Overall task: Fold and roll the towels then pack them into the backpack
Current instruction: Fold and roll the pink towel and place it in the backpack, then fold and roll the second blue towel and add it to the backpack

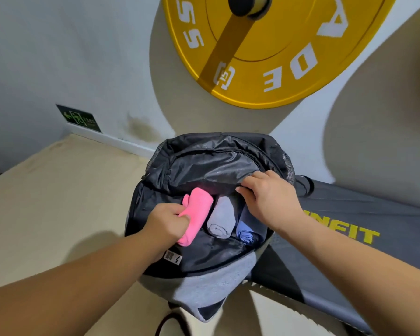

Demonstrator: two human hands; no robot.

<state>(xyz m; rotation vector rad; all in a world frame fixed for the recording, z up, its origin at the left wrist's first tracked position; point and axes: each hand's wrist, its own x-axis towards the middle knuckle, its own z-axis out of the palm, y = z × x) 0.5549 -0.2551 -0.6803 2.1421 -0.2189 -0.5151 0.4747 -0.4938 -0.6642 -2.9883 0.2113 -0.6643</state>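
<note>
A grey and black backpack [204, 287] stands open in front of me, its black lining showing. My left hand [166, 223] grips a rolled pink towel [198, 209], which sits at the left inside the opening. A rolled grey towel [221, 219] lies in the middle of the bag, and a rolled blue towel [247, 235] lies at the right, partly hidden by my wrist. My right hand [267, 197] pinches the black upper flap of the backpack, holding the opening wide.
A black gym bench [374, 214] with yellow lettering runs along the right, and the backpack leans against it. A large yellow weight plate [289, 57] hangs on the white wall behind. Tan floor [46, 202] spreads to the left. A green exit sign [79, 117] sits low on the wall.
</note>
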